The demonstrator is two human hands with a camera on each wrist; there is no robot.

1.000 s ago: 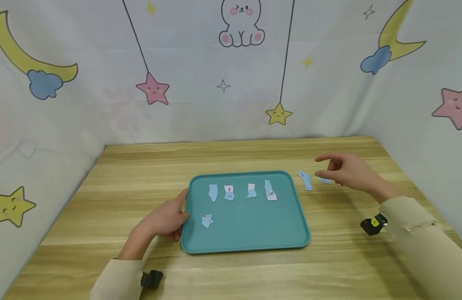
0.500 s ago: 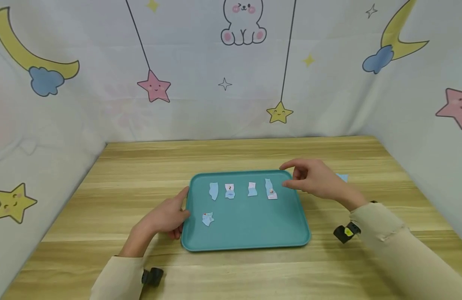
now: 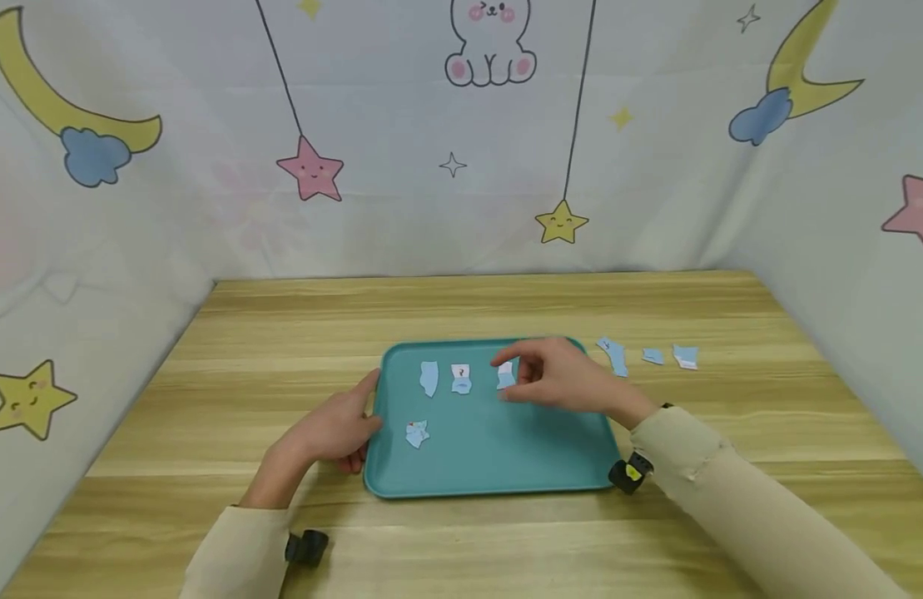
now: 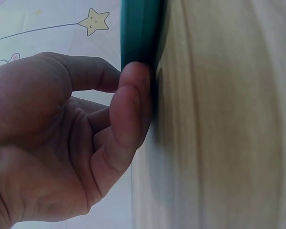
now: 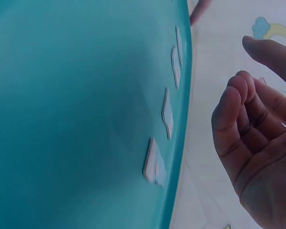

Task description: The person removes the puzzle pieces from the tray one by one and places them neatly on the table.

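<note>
I observe the left hand (image 3: 332,431) gripping the teal tray (image 3: 491,466) by its edge; right hand (image 3: 557,376) empty, thumb and forefinger parted, near a puzzle piece (image 3: 504,378) lying inside. Apparent step: reaching; next requires a pinch.

Head view: person's right hand (image 3: 554,378) hides the flat blue-and-white piece (image 5: 151,162) that sits lowest in the right wrist view, plus part of the right rim of the teal rectangular tray (image 3: 491,453). Print on the small jagged pale-blue piece (image 3: 417,433) too small to read. White cartoon bear (image 3: 491,50) cut by top edge; pink five-pointed star (image 3: 916,215) by right. Left wrist view: wood-grain tabletop (image 4: 238,119) blurred.
</note>
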